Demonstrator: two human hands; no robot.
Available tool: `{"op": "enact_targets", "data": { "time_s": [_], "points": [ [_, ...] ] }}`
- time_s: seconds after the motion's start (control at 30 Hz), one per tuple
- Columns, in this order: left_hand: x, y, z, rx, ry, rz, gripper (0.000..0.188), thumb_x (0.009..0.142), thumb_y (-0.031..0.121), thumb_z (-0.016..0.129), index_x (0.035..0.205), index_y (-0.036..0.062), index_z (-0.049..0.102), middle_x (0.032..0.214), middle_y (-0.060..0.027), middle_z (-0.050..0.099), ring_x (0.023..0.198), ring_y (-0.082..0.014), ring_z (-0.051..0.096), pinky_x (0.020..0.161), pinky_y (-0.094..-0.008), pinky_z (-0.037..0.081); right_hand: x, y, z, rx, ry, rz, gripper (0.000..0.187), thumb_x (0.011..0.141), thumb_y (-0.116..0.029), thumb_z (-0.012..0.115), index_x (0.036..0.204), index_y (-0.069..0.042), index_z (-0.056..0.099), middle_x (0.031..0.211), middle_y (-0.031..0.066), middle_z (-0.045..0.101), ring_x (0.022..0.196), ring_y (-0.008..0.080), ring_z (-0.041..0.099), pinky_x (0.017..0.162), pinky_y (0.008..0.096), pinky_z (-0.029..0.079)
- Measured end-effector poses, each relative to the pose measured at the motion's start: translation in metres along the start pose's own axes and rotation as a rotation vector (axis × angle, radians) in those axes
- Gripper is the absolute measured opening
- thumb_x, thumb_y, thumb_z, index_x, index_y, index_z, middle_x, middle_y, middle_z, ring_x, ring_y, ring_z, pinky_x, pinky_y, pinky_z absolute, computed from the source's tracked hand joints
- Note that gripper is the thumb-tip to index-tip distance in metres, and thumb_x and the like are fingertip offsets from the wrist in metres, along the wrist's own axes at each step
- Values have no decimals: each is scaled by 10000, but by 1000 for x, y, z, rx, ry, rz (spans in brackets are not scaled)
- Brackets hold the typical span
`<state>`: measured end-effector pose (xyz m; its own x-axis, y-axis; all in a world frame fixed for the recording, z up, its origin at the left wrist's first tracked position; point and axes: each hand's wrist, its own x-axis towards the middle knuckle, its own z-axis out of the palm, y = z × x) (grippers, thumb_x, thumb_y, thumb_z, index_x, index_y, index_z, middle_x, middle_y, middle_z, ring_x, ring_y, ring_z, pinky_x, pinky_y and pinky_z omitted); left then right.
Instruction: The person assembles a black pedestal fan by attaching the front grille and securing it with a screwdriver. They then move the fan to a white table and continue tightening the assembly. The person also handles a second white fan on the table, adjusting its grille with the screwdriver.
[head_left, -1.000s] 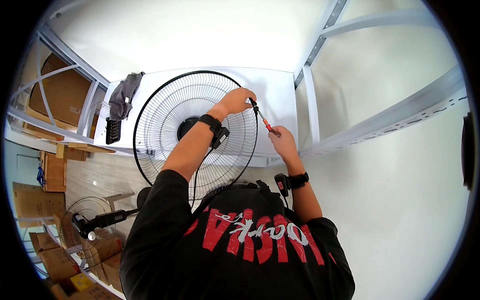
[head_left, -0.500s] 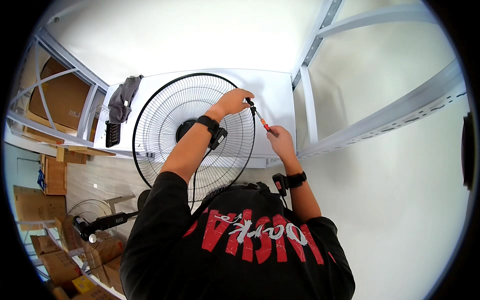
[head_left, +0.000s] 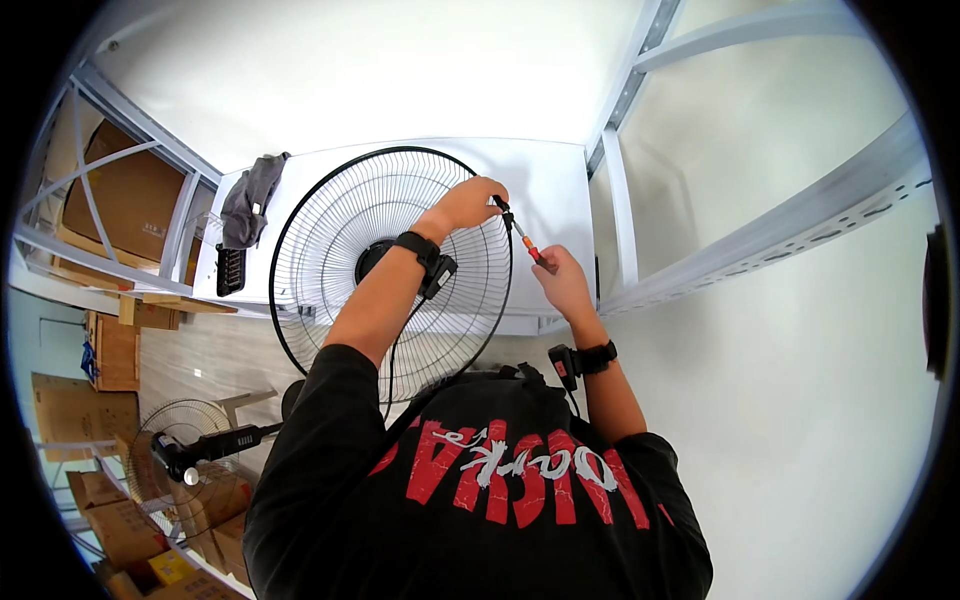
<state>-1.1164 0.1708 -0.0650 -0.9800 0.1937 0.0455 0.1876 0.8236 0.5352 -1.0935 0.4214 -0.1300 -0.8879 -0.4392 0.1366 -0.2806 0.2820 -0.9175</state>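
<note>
A large round fan grille [head_left: 330, 215] of thin wire with a black rim leans over the white table in front of me. My left hand [head_left: 474, 203] is closed at the upper right of that rim, pinching a small black clip [head_left: 505, 212] there. In my right hand [head_left: 566, 280] is a screwdriver [head_left: 531, 249] with a red and black handle, its shaft pointing up and left. The tip meets the black clip; the exact contact is too small to make out. A black hub [head_left: 374, 262] sits at the grille's centre, partly behind my left forearm.
On the table's left lie a grey cloth [head_left: 250, 200] and a black bit case [head_left: 231, 270]. Metal shelf frames [head_left: 618, 205] rise on both sides. Another fan [head_left: 185, 455] stands at lower left, near cardboard boxes [head_left: 85, 415].
The view has shifted very slightly. Both hands keep their places at the rim, and the screwdriver stays at the clip.
</note>
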Motion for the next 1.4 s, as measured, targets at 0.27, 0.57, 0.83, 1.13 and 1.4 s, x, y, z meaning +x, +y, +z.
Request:
{"op": "enact_targets", "data": {
  "time_s": [0.27, 0.57, 0.83, 1.13, 1.4],
  "points": [
    [2, -2, 8, -12, -10, -21, 221, 791, 105, 703, 1005, 65, 669, 1062, -112, 653, 1029, -307, 583, 912, -382, 461, 10, -8, -7, 19, -100, 361, 269, 845, -216, 655, 972, 16, 607, 748, 116, 641, 656, 236, 627, 659, 335, 493],
    [1, -8, 8, -19, 32, 18, 224, 800, 119, 704, 1014, 64, 674, 1068, -112, 654, 1038, -304, 585, 916, -381, 464, 0, -8, -3, 138, -80, 300, 302, 870, -247, 609, 989, 31, 612, 743, 100, 643, 628, 205, 601, 630, 332, 480],
    [1, -1, 3, -9, -12, 13, 217, 807, 124, 702, 1014, 63, 677, 1084, -111, 650, 1045, -302, 584, 919, -380, 464, 7, -7, -5, 101, -176, 370, 281, 880, -232, 590, 917, 44, 629, 729, 92, 640, 626, 189, 591, 624, 321, 461],
    [5, -10, 10, -36, 9, 45, 208, 797, 81, 686, 1002, 57, 658, 1051, -116, 640, 1033, -298, 573, 917, -381, 455, 6, 2, 0, 105, -108, 394, 240, 862, -184, 595, 937, 39, 641, 760, 105, 656, 713, 195, 604, 650, 323, 460],
    [10, -19, 13, -4, 3, 54, 225, 780, 73, 693, 1003, 51, 666, 1034, -123, 650, 998, -310, 594, 889, -389, 473, -1, -21, -7, -85, -121, 103, 234, 824, -160, 641, 987, 9, 640, 777, 136, 645, 726, 261, 610, 662, 355, 467]
  ]
}}
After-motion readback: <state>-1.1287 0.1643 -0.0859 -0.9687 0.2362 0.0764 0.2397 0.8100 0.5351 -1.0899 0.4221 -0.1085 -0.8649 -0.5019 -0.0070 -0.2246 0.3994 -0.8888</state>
